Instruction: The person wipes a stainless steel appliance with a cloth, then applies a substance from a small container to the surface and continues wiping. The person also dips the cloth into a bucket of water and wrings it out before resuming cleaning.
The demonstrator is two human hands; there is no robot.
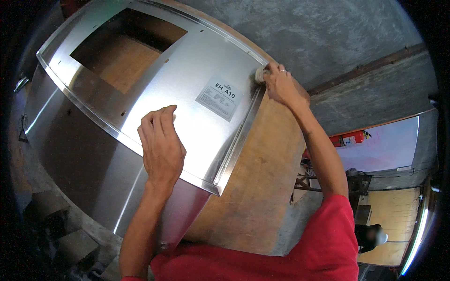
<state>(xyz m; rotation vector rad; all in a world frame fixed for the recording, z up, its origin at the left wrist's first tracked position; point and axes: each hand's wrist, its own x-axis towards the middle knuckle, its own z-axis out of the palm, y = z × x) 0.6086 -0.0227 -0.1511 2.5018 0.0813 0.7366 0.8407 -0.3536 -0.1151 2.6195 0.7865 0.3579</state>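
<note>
A large shiny sheet-metal panel (pixel 154 145) with folded edges and a rectangular cutout (pixel 126 51) lies slantwise before me. My right hand (pixel 282 86) is at its far right corner, fingers closed on a pale wad (pixel 259 74) like a folded rag, pressed against the rim. Near the panel's front edge is my left hand (pixel 162 140), its fingers bent and drawn together. A small pale bit shows by its fingertips, too little to name. Between the hands, a printed label sheet (pixel 219 97) sits on the metal.
The panel rests on a wooden tabletop (pixel 262 173), with a grey wall (pixel 337 37) behind. A second metal surface (pixel 79 140) lies at the left. A red fire extinguisher (pixel 351 137) hangs at the right. Farther off is a person in dark clothing (pixel 368 236). Dark blocks (pixel 75 248) stand at lower left.
</note>
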